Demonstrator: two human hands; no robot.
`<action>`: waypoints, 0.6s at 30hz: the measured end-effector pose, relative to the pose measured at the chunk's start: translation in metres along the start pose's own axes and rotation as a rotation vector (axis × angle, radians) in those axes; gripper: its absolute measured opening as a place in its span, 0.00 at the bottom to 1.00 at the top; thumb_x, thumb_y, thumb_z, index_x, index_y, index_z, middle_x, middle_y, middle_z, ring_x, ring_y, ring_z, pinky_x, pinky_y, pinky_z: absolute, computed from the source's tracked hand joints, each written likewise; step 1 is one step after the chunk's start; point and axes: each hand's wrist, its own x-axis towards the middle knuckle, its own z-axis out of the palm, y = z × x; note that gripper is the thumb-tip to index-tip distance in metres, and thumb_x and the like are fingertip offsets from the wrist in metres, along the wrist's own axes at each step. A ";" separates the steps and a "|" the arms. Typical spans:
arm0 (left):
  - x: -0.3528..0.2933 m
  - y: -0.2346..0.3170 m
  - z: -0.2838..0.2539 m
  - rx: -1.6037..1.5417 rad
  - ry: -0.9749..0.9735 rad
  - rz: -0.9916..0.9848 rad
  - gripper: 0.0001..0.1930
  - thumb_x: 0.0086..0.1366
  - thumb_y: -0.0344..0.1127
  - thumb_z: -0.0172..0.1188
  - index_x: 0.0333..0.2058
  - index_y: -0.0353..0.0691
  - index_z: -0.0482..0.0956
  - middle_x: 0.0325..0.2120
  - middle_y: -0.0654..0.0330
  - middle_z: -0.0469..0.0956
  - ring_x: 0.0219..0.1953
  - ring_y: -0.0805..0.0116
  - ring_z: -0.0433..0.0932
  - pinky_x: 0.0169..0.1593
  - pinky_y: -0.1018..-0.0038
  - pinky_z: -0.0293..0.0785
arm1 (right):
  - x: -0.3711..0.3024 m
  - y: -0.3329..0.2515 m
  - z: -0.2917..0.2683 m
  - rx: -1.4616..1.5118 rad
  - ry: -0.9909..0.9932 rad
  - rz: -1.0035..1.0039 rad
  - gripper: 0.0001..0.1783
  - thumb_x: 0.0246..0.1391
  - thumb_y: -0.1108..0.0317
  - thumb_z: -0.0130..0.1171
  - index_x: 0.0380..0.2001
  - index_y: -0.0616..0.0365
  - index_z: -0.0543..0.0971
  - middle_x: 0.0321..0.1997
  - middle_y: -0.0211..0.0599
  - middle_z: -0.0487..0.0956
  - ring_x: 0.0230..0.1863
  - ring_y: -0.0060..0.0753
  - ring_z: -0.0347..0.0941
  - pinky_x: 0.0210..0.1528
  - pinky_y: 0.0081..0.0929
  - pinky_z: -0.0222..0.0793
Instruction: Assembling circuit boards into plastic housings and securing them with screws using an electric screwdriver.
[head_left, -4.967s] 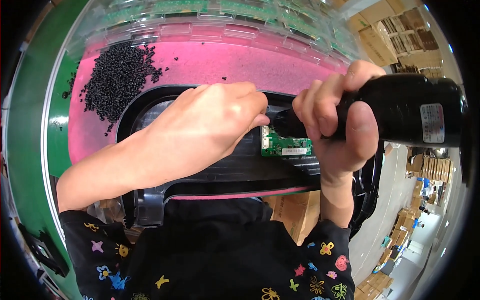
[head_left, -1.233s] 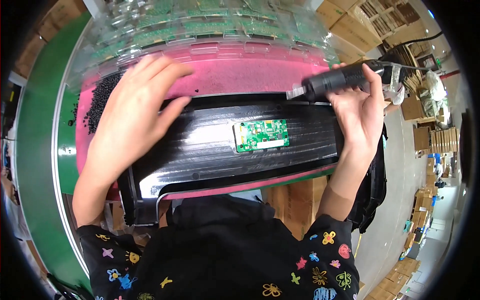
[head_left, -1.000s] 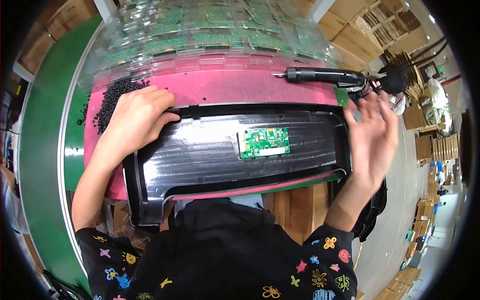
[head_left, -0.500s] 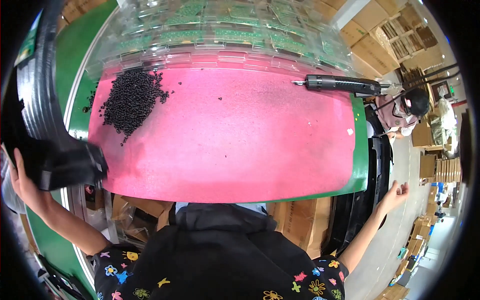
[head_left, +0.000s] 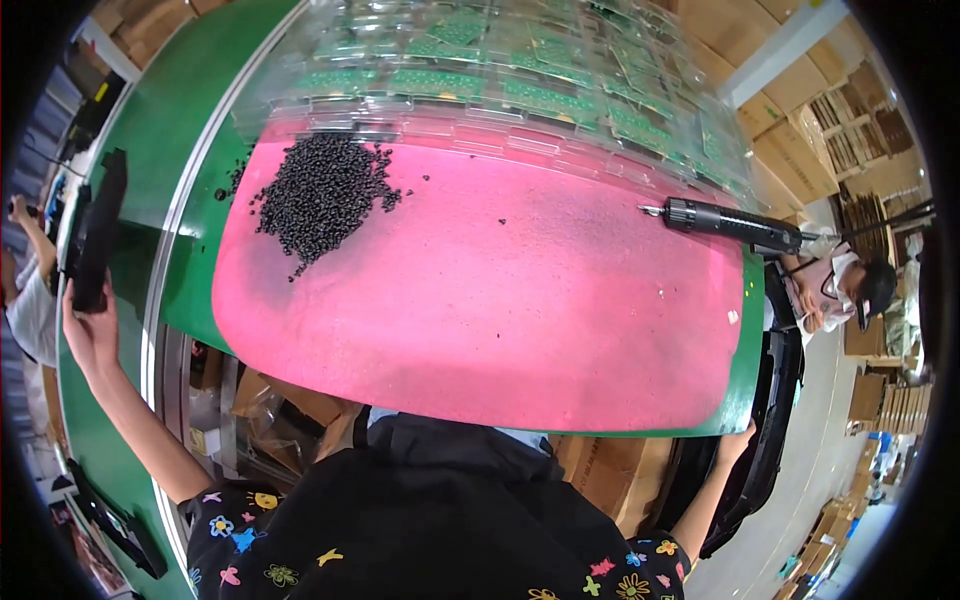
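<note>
At the far left my left hand [head_left: 92,330] is closed around the lower end of a long black plastic panel [head_left: 100,235]. The panel stands nearly edge-on above the green belt surface. My right hand [head_left: 736,445] is low by the front right corner of the pink mat [head_left: 480,330], beside black plastic housings [head_left: 775,400]; its fingers are mostly hidden. A heap of small black screws [head_left: 325,190] lies on the mat's far left part. On the far right rests a black electric screwdriver [head_left: 730,220], its bit pointing left.
Stacked clear plastic trays [head_left: 480,110] with green circuit boards line the back of the mat. Another black panel [head_left: 115,520] lies on the green belt [head_left: 185,120] at lower left. A co-worker [head_left: 845,285] is at the right; another person's arm [head_left: 38,240] shows far left.
My left hand has carried the black panel leftward, away from the mat, and turned it edge-on. My right hand has moved inward and down to the mat's corner. The view has shifted.
</note>
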 end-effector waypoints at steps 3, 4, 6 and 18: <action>0.006 -0.009 0.013 -0.061 0.247 0.201 0.23 0.71 0.38 0.55 0.59 0.32 0.68 0.54 0.48 0.72 0.59 0.54 0.69 0.67 0.52 0.63 | 0.003 0.002 0.019 0.042 -0.034 -0.032 0.37 0.48 0.55 0.65 0.58 0.62 0.67 0.48 0.55 0.79 0.50 0.54 0.77 0.51 0.43 0.72; 0.012 -0.016 0.002 -0.102 0.343 0.187 0.24 0.70 0.40 0.56 0.59 0.32 0.67 0.56 0.48 0.70 0.60 0.54 0.68 0.66 0.53 0.64 | 0.003 0.002 0.019 0.032 -0.020 -0.185 0.37 0.48 0.54 0.65 0.57 0.63 0.68 0.49 0.56 0.79 0.50 0.53 0.77 0.51 0.43 0.72; 0.008 -0.033 0.014 -0.045 0.527 0.205 0.25 0.70 0.40 0.56 0.60 0.32 0.65 0.61 0.49 0.64 0.64 0.55 0.64 0.66 0.53 0.62 | 0.000 0.006 0.014 0.048 0.052 -0.271 0.37 0.46 0.52 0.66 0.55 0.63 0.70 0.48 0.55 0.80 0.50 0.52 0.77 0.51 0.43 0.72; -0.199 -0.190 0.173 0.770 -1.673 -1.092 0.10 0.70 0.31 0.52 0.43 0.33 0.79 0.36 0.57 0.81 0.40 0.65 0.81 0.46 0.72 0.75 | -0.044 -0.060 -0.035 0.048 -0.256 -0.159 0.14 0.48 0.66 0.67 0.36 0.60 0.77 0.32 0.47 0.78 0.35 0.38 0.76 0.39 0.32 0.71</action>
